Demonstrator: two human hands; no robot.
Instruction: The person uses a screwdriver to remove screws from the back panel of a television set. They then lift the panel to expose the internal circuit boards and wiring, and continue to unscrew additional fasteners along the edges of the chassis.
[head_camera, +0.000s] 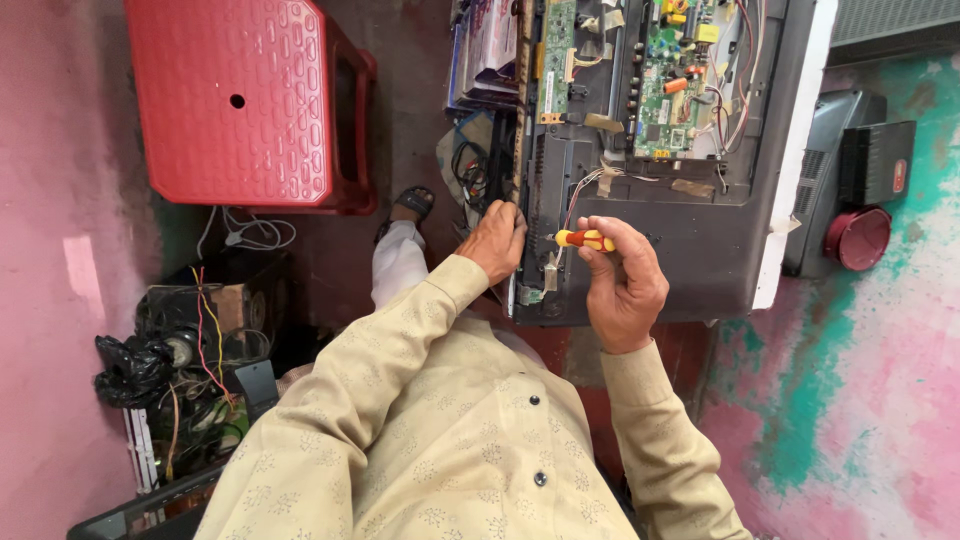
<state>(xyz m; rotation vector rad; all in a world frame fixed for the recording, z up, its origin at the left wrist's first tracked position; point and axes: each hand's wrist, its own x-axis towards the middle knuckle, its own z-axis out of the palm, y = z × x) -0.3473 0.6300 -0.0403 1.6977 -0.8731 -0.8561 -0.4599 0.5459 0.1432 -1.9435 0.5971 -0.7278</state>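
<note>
An opened flat television lies back-up in front of me, its dark metal chassis bare. Green circuit boards with wires sit on its far part. My right hand is closed around a screwdriver with an orange and yellow handle, held over the chassis near its left edge. My left hand grips the left edge of the television frame, fingers curled over it. Beige sleeves cover both my arms.
A red plastic stool stands at the upper left. Old electronics and tangled wires with a black bag pile up at the left. A grey device with a red round part lies at the right on a pink and green floor.
</note>
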